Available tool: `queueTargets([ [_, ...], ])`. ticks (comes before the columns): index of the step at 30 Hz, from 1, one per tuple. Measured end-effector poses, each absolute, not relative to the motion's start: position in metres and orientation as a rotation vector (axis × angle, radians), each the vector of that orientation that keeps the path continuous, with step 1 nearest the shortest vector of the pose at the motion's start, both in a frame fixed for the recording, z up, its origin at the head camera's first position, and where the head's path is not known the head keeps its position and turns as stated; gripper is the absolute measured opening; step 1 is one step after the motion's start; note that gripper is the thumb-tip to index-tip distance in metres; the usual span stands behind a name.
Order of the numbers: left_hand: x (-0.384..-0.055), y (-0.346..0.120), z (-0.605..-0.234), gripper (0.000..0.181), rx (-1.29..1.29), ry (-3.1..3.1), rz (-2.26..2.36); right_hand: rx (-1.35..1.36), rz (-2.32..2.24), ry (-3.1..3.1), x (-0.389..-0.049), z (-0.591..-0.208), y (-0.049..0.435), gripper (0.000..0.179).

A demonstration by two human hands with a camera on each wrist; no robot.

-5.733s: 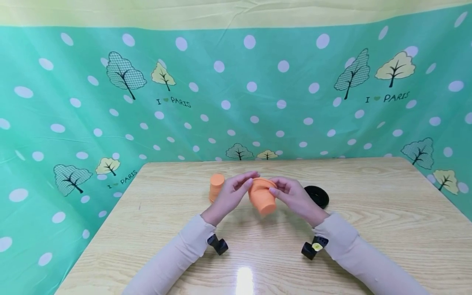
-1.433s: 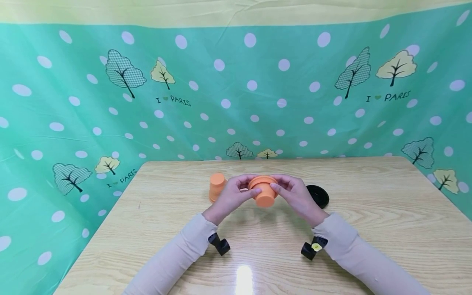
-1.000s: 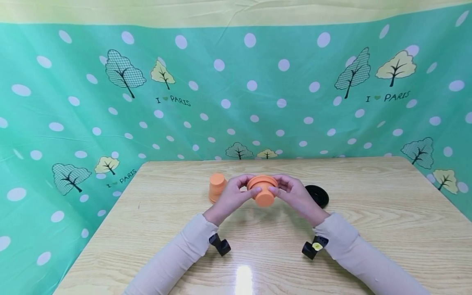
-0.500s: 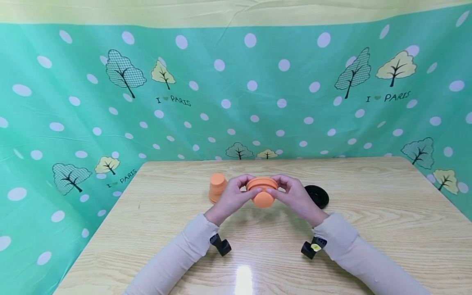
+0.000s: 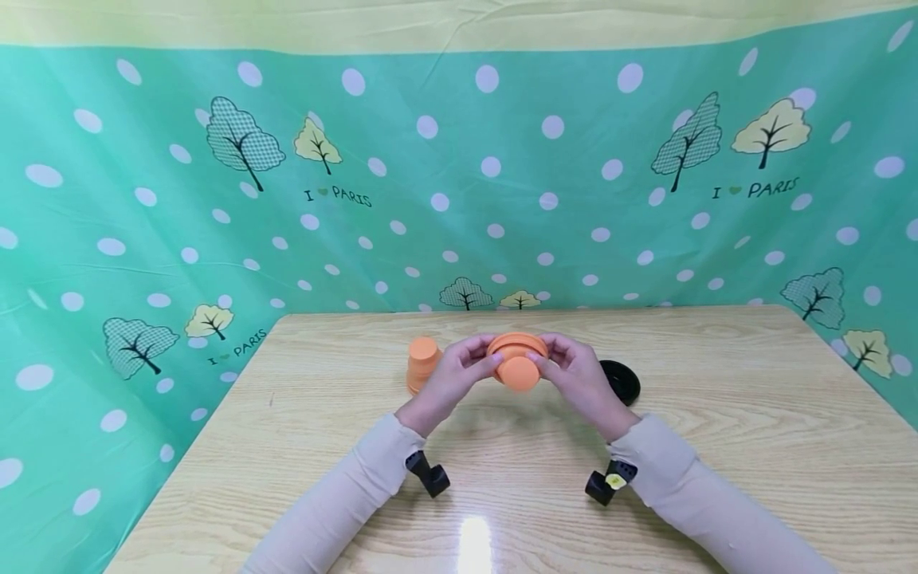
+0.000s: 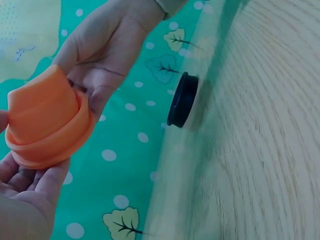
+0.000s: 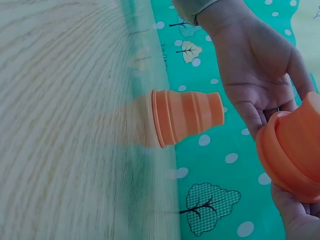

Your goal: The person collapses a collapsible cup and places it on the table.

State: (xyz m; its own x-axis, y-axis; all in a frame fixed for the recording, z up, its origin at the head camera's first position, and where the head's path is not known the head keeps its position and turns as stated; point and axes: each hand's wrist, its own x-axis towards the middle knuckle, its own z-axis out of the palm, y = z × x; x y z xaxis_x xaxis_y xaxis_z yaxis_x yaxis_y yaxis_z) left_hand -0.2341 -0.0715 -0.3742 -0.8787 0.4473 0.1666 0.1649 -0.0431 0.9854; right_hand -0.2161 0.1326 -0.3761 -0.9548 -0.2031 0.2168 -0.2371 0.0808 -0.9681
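An orange collapsible silicone cup (image 5: 519,371) is held above the table in both hands, base turned toward the head camera. Its wall is partly folded into the wide rim, unevenly, as the left wrist view shows on the cup (image 6: 45,110). My left hand (image 5: 453,376) grips its left side, fingers behind the rim and thumb on the wall. On the other side my right hand (image 5: 576,378) grips it in the same way. Much of the far rim is hidden by fingers. A second orange collapsible cup (image 7: 187,117) stands extended and upside down beyond the left hand.
A round black lid-like piece (image 5: 622,383) lies on the wooden table (image 5: 753,414) just beyond the right hand. Black wrist cameras hang from both sleeves. Behind the table hangs a green dotted cloth (image 5: 459,159).
The cup, earlier tilted and longer, now faces base-on and looks shorter, its wall pushed further into the rim. Over the last half second both hands have raised it slightly. The other pieces stay put.
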Motion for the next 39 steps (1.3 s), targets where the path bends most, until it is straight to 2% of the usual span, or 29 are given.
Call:
queueTargets([
  [5,-0.233,-0.069,-0.374,0.039,0.7,2.077,2.018,0.456,2.136,-2.251,-0.215,-0.375,0.134,0.033],
  [12,-0.232,-0.064,-0.374,0.032,0.754,2.159,2.026,0.492,2.129,-2.218,-0.215,-0.377,0.135,0.032],
  [18,-0.232,-0.061,-0.374,0.03,0.708,2.222,2.046,0.478,2.144,-2.2,-0.214,-0.377,0.133,0.033],
  [24,-0.222,-0.062,-0.357,0.031,0.613,2.244,2.052,0.437,2.208,-2.22,-0.214,-0.378,0.132,0.035],
  [28,-0.216,-0.064,-0.348,0.029,0.637,2.289,2.009,0.447,2.183,-2.264,-0.213,-0.377,0.133,0.036],
  [39,-0.233,-0.067,-0.37,0.033,0.724,2.322,1.816,0.543,2.071,-2.453,-0.216,-0.38,0.136,0.038],
])
